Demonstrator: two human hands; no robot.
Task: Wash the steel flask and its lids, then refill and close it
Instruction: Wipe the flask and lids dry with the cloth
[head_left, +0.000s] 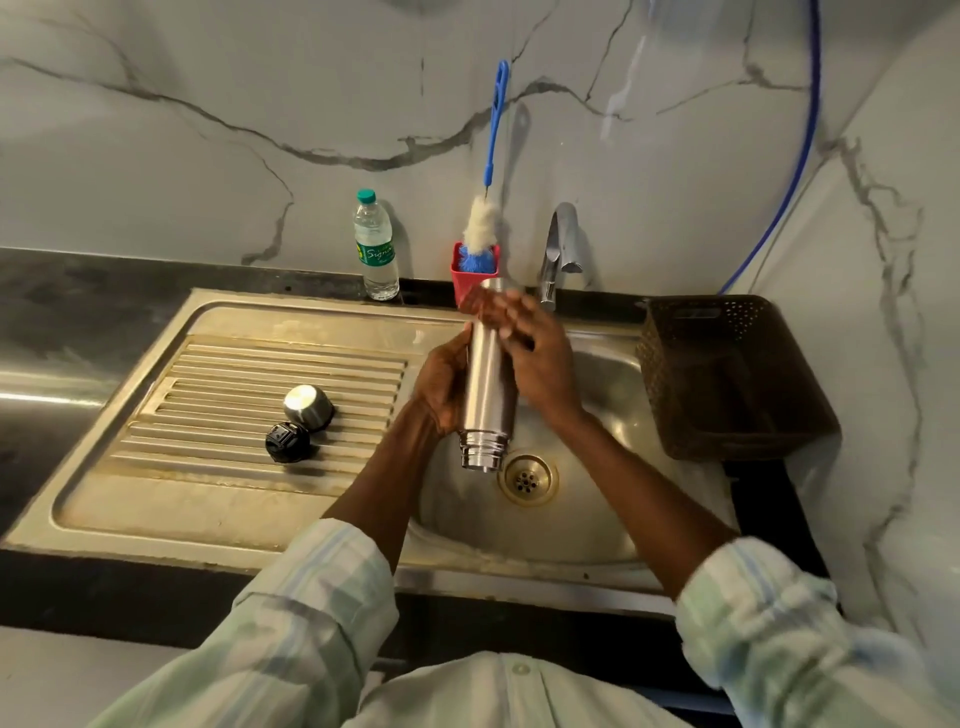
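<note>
Flask (487, 384) steel, lidless, mouth down | both hands' grip | over sink (597, 519)

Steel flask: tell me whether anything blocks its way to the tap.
Nothing visible does. Both hands hold the steel flask over the sink basin, mouth down, with the tap just behind it. The red brush holder stands left of that path.

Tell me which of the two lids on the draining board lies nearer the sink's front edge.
The black round lid. It lies nearer the front edge than the shiny steel cup-shaped lid, which sits just behind it on the ribbed draining board.
</note>
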